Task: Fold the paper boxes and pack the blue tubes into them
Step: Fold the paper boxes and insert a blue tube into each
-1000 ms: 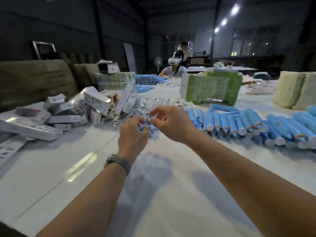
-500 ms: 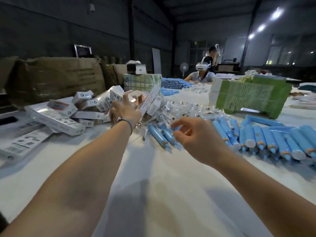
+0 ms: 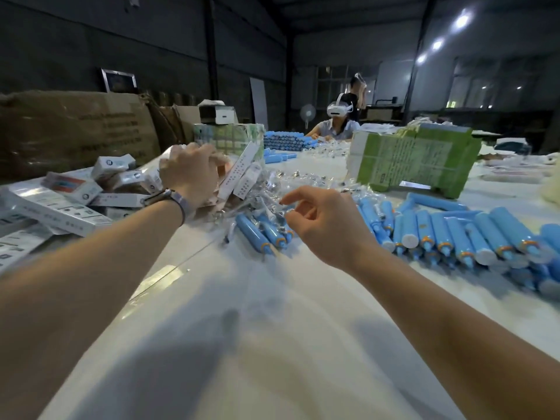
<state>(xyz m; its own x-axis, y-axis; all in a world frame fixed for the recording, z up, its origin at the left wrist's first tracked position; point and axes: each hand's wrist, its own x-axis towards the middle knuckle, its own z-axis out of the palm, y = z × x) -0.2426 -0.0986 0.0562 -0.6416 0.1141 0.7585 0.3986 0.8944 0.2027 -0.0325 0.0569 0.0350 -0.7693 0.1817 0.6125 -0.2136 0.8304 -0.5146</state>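
A heap of white paper boxes (image 3: 78, 189) lies at the left of the white table (image 3: 272, 344). My left hand (image 3: 191, 174) reaches into that heap, its fingers curled over the top edge of an open paper box (image 3: 222, 177) with a pinkish inside. Loosely curled and holding nothing, my right hand (image 3: 324, 222) hovers over the table's middle. Just left of it lie a few blue tubes (image 3: 260, 234) with orange collars. A long row of blue tubes (image 3: 442, 234) fills the right side.
Small clear plastic packets (image 3: 291, 180) are strewn behind my hands. A green strapped bundle (image 3: 415, 159) stands at the back right, and a brown carton (image 3: 75, 128) at the back left. A person wearing a headset (image 3: 339, 122) sits at the far end beside stacked blue tubes (image 3: 285, 140).
My hands have parted. The left hand went left into the box heap and its spread fingers have curled down over a box. The right hand stayed near the tubes, holding nothing.
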